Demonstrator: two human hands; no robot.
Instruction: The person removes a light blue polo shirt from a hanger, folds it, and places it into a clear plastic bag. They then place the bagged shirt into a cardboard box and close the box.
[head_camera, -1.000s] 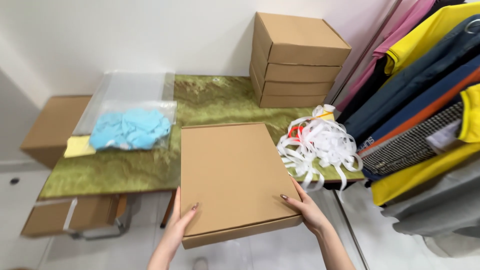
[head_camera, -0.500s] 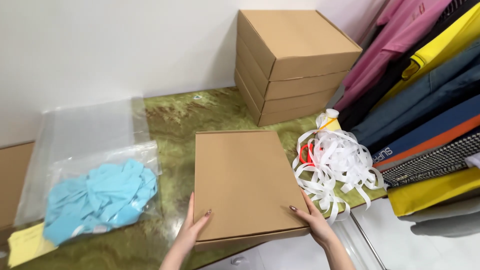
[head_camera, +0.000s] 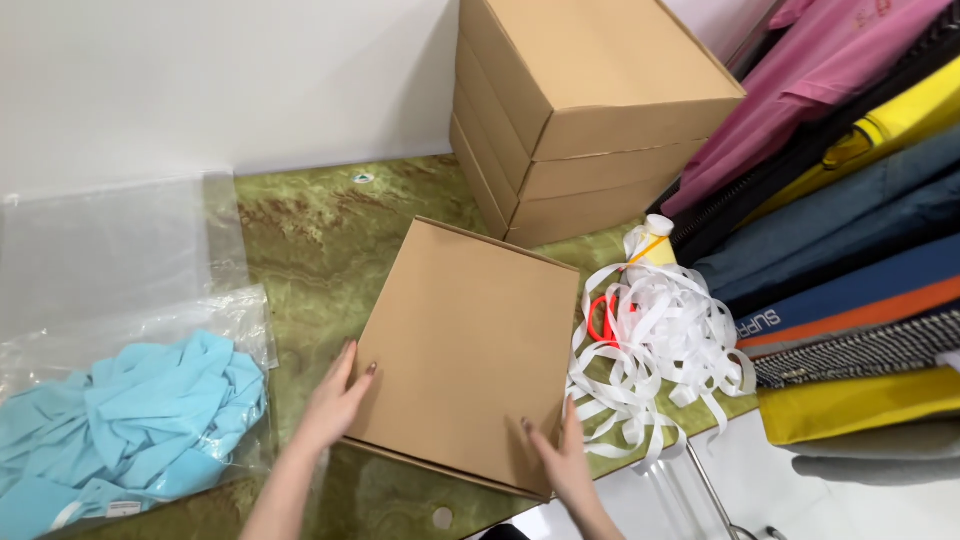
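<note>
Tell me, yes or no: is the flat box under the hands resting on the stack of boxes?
No, the flat box lies on the green table, in front of the stack and apart from it.

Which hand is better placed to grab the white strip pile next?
Right. The right hand sits at the box's near right corner, beside the white strip pile. The left hand is on the far side, across the box.

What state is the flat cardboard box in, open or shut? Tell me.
Shut. The flat cardboard box lies on the green table, lid flush, between the left hand and right hand.
</note>
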